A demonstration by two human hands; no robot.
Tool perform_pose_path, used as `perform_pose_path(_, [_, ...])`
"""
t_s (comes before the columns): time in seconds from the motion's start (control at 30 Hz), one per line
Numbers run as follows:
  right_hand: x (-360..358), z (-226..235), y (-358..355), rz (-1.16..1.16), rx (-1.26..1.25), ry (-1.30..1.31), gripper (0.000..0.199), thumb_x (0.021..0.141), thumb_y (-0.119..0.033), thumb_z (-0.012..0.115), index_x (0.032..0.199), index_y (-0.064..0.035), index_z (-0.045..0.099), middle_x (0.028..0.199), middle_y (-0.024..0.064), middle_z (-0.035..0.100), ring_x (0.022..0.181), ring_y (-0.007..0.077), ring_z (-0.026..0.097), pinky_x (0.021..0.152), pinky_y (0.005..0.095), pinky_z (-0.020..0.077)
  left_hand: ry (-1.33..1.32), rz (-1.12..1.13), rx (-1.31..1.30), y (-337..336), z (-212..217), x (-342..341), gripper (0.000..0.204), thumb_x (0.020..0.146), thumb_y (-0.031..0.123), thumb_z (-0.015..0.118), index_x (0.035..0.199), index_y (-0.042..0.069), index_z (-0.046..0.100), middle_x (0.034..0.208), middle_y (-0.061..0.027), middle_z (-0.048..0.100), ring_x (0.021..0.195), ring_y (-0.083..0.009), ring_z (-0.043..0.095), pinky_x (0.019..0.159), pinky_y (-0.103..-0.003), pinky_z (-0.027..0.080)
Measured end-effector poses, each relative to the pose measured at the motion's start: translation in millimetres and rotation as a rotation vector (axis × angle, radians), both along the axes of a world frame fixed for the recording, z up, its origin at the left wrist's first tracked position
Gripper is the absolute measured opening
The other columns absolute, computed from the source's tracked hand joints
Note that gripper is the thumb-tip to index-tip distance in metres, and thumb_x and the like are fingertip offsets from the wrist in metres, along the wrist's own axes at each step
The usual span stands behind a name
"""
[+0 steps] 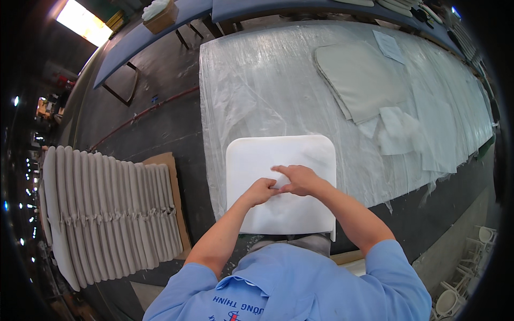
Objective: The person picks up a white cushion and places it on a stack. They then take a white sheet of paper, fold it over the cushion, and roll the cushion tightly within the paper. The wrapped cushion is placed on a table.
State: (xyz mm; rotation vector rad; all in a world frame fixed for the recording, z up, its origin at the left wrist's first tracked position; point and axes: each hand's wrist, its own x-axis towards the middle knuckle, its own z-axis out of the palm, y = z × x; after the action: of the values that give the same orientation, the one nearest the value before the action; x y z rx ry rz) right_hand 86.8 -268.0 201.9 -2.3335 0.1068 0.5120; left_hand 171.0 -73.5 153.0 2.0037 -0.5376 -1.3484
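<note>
1. Leaning in rows at far left, a stack of pale grey cushions [107, 214] is seen on the floor, backed by a sheet of brown cardboard [174, 198].
2. A white foam pad [278, 160], square with rounded corners, is laid flat on the near edge of the desk [257, 80], which is draped in clear plastic sheeting.
3. The left hand [261, 191] is curled into a narrow grip, its fingertips pressed on the pad's middle.
4. The right hand [300, 179] is laid just beside it, touching it, fingers bent and pinching at the pad's surface.
5. Further right, a grey fabric cover [358, 80] and white wadding scraps [396, 131] are spread on the desk, well apart from the hands.
</note>
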Motion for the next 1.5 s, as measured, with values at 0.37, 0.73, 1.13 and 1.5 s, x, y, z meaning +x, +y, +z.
perform_pose_path(0.37, [-7.4,-41.6,11.3,-0.101,0.041,-0.129,0.022,0.092,-0.028,0.062,0.101,-0.0084,0.063,0.085,0.0203,0.070,0.087,0.0423,0.067,0.077,0.0519,0.0519,-0.035,0.178,0.044,-7.1,-11.1,-14.4,0.024,0.099,0.022,0.065,0.083,0.005,0.071,0.066,0.0036,0.054,0.059,-0.0079,0.041,0.053,-0.031,0.036])
perform_pose_path(0.73, [-8.7,-70.0,-19.6,-0.541,0.550,0.196,0.058,0.086,-0.039,0.078,0.132,-0.0089,0.061,0.101,0.0120,0.071,0.088,0.0210,0.064,0.069,0.0371,0.0497,0.215,0.427,-0.069,32.6,-30.7,-27.0,0.020,0.102,0.021,0.064,0.104,0.004,0.073,0.089,0.0044,0.066,0.080,-0.0068,0.054,0.073,-0.026,0.045])
perform_pose_path(1.13, [-35.5,-79.7,16.4,-0.466,0.564,0.110,0.017,0.093,-0.015,0.067,0.106,-0.0058,0.069,0.082,0.0010,0.066,0.075,0.0112,0.057,0.068,0.0297,0.0462,0.358,0.204,-0.012,26.1,1.3,-4.8,0.034,0.096,0.027,0.073,0.120,0.004,0.068,0.105,-0.0003,0.069,0.094,-0.0089,0.059,0.080,-0.028,0.048])
perform_pose_path(1.5, [-34.2,-120.7,5.5,-1.327,1.253,-0.002,0.025,0.094,-0.001,0.051,0.111,-0.0082,0.067,0.088,0.0056,0.065,0.080,0.0190,0.064,0.072,0.0356,0.0564,0.217,0.182,0.043,16.9,-18.9,-7.9,0.018,0.095,0.018,0.070,0.102,0.003,0.076,0.087,0.0007,0.068,0.079,-0.0093,0.056,0.071,-0.028,0.047])
